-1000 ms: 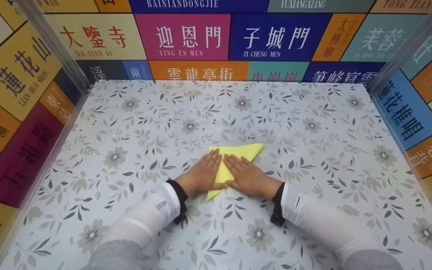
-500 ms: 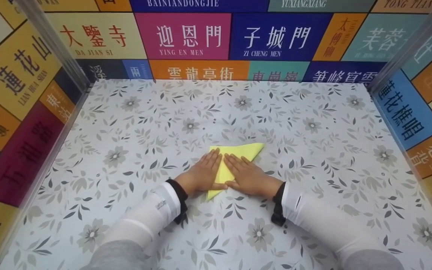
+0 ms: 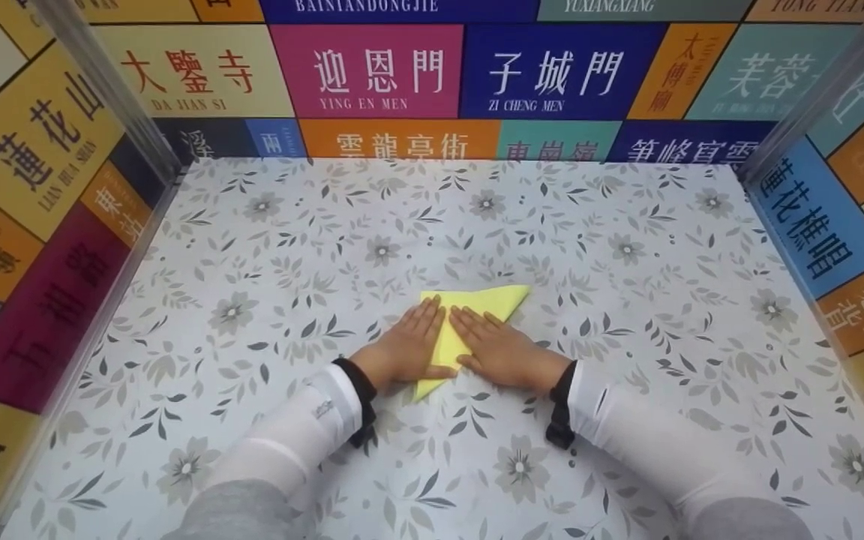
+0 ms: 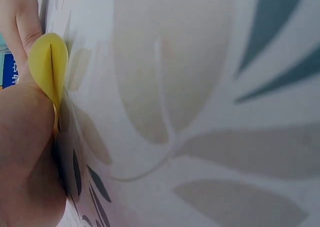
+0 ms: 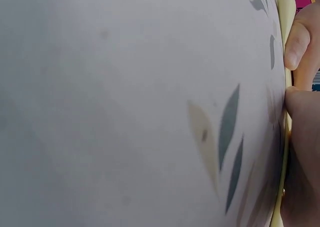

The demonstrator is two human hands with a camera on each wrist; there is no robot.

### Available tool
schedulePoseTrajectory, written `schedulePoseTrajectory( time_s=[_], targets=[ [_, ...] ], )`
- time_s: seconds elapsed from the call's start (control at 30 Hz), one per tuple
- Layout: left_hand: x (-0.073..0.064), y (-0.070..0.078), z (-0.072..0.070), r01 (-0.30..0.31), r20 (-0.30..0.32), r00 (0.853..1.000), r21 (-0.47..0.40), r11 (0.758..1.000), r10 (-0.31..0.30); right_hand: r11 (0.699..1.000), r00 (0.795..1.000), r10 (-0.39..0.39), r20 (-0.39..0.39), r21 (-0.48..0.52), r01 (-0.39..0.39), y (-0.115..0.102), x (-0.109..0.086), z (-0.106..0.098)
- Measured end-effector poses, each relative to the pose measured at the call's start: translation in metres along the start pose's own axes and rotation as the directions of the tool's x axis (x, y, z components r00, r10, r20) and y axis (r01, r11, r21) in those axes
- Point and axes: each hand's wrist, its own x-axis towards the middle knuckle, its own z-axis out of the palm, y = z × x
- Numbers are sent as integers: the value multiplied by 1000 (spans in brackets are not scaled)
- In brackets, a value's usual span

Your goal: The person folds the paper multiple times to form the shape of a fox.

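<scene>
A folded sheet of yellow paper (image 3: pixel 448 346) lies on the floral-patterned table, one pointed corner reaching out to the upper right and another to the lower left. My left hand (image 3: pixel 411 343) presses on its left part with straight fingers. Flat on its right part rests my right hand (image 3: pixel 503 349), thumb near the left thumb at the lower edge. Both palms cover much of the sheet. In the left wrist view the yellow paper (image 4: pixel 48 67) shows a rounded fold loop beside the hand. The right wrist view has the paper's thin edge (image 5: pixel 286 17) under the fingers.
The table (image 3: pixel 252 247) has a white cover printed with grey flowers and leaves. Colourful panels with Chinese lettering (image 3: pixel 376 71) stand behind it and along both sides. Clear plastic strips (image 3: pixel 113 90) run along the corners.
My right hand has shifted very slightly to the right, its thumb now a little apart from the left thumb. The left hand and paper stay nearly where they were.
</scene>
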Motion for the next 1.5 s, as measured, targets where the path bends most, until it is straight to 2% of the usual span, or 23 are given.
schedulePoseTrajectory(
  time_s=[0.5, 0.73, 0.9, 1.07, 1.23, 1.5],
  targets=[
    [0, 1, -5, 8, 39, 999, 20, 1000, -9, 999, 1000, 7, 3, 33, -7, 6, 1, 3],
    [2, -1, -4, 10, 29, 1000, 12, 1000, -10, 999, 999, 31, -32, 23, -31, 18, 1, 5],
    [3, -3, 0, 1, 22, 1000, -6, 1000, -1, 997, 997, 53, -50, 56, -51, 24, -1, 4],
    [2, -2, -1, -9, -7, 1000, -38, 999, 9, 989, 991, 126, -45, 79, -123, 30, -4, 2],
    [-1, 0, -1, -3, -18, 1000, -58, 998, 2, 988, 991, 126, -37, 90, -122, 33, -4, 3],
    [-2, 1, -1, -11, -26, 1000, -51, 999, 10, 980, 984, 171, -53, 109, -164, 35, -4, 5]
  ],
)
